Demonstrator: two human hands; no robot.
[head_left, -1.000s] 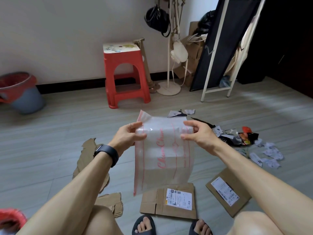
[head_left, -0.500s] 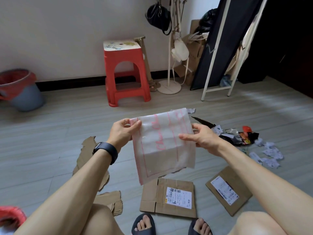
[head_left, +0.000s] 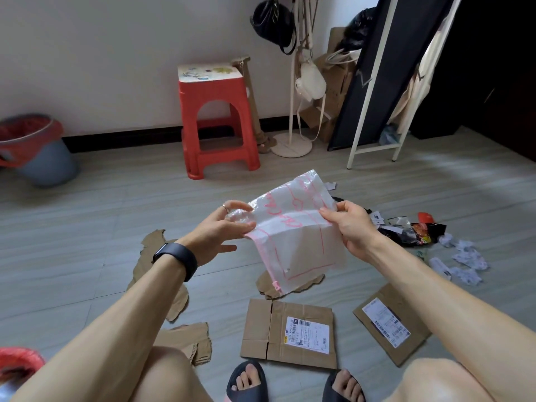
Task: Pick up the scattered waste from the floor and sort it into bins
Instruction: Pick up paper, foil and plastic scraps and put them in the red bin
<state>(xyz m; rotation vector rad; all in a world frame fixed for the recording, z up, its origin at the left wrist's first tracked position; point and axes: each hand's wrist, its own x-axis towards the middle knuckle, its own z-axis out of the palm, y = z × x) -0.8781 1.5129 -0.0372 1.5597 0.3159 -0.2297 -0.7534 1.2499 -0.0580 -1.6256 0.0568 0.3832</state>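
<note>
Two grips hold the plastic bag [head_left: 293, 239]: our left grip [head_left: 222, 230] curls round one corner, our right grip [head_left: 353, 227] pinches the opposite edge. We judge it light, limp and slippery; best bunched.

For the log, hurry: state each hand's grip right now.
Left hand: grips a crumpled corner of the plastic bag.
Right hand: pinches the bag's opposite edge.
</note>
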